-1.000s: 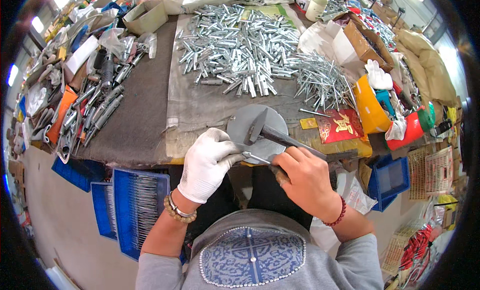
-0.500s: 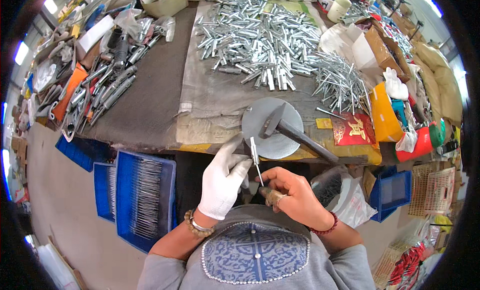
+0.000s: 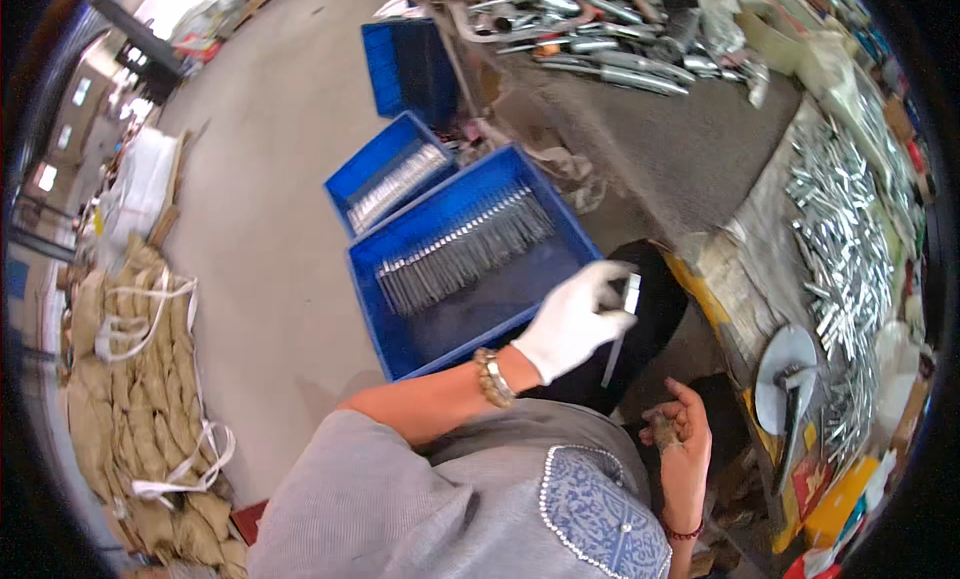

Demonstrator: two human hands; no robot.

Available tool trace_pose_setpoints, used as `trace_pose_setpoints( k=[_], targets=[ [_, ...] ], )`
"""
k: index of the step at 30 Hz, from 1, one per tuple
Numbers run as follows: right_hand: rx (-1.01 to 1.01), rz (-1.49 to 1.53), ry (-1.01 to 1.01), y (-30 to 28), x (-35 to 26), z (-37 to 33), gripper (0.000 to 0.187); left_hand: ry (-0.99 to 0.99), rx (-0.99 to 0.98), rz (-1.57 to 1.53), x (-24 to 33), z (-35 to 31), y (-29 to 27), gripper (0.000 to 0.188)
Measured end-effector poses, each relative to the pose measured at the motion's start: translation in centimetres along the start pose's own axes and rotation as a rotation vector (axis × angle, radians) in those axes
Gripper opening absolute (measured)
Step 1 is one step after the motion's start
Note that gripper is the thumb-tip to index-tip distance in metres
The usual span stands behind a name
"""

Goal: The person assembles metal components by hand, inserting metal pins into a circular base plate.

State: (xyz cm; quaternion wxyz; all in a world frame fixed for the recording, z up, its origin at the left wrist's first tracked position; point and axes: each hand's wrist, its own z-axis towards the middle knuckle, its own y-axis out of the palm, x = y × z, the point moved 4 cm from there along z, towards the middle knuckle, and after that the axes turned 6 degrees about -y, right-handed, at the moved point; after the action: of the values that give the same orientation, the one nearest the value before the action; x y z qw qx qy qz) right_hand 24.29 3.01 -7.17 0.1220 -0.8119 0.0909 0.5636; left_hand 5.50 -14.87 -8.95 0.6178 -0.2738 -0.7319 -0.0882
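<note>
My left hand (image 3: pixel 580 324), in a white glove, is closed around a metal rod with a wider silver sleeve (image 3: pixel 632 295) at its upper end. The thin part of the rod points down below the fingers. Just beyond the glove stands a blue bin (image 3: pixel 366 314), in which similar metal rods (image 3: pixel 470 249) lie side by side in a row. My right hand (image 3: pixel 686 441) is bare apart from a worn covering on one digit. It rests near my lap, fingers loosely bent and apart, holding nothing visible.
Two more blue bins (image 3: pixel 376 74) stand farther off. On the bench at right lie a round metal plate (image 3: pixel 783 351), a hammer (image 3: pixel 790 431) and a heap of silver sleeves (image 3: pixel 840 239). Metal tools (image 3: pixel 640 77) cover its far end. Tan sacks (image 3: pixel 140 379) are piled at left.
My view has swung left toward the bins. My left hand has carried the rod from beside the metal plate toward the large bin. My right hand has let go of the rod.
</note>
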Motion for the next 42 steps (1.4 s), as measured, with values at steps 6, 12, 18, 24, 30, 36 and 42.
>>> trace_pose_setpoints(
  k=[6,12,18,24,30,36,42],
  targets=[
    [-0.122,-0.02,0.079,1.1,1.5,1.6,0.047,-0.309,0.459,0.147,-10.9,-3.2,-14.2,0.063],
    [-0.126,0.0,0.083,1.7,3.0,2.1,0.04,-0.585,0.735,0.599,-20.1,-5.3,-27.1,0.057],
    [-0.125,0.013,0.105,1.7,3.3,1.9,0.039,-0.792,0.695,0.789,-22.1,-3.6,-29.1,0.043],
    [-0.108,0.027,0.136,1.6,3.5,1.7,0.039,-0.946,0.749,0.854,-23.9,-2.7,-29.5,0.032],
    [-0.117,0.025,0.142,1.8,4.1,1.8,0.037,-0.661,0.869,0.927,-19.0,-4.1,-29.9,0.023],
    [-0.136,0.028,0.15,1.1,5.0,2.5,0.04,-0.301,1.213,0.723,-11.2,-6.7,-34.7,0.022],
    [-0.093,0.058,0.099,0.9,4.6,1.8,0.033,0.016,1.099,0.582,-4.3,-1.4,-29.9,0.023]
  ],
)
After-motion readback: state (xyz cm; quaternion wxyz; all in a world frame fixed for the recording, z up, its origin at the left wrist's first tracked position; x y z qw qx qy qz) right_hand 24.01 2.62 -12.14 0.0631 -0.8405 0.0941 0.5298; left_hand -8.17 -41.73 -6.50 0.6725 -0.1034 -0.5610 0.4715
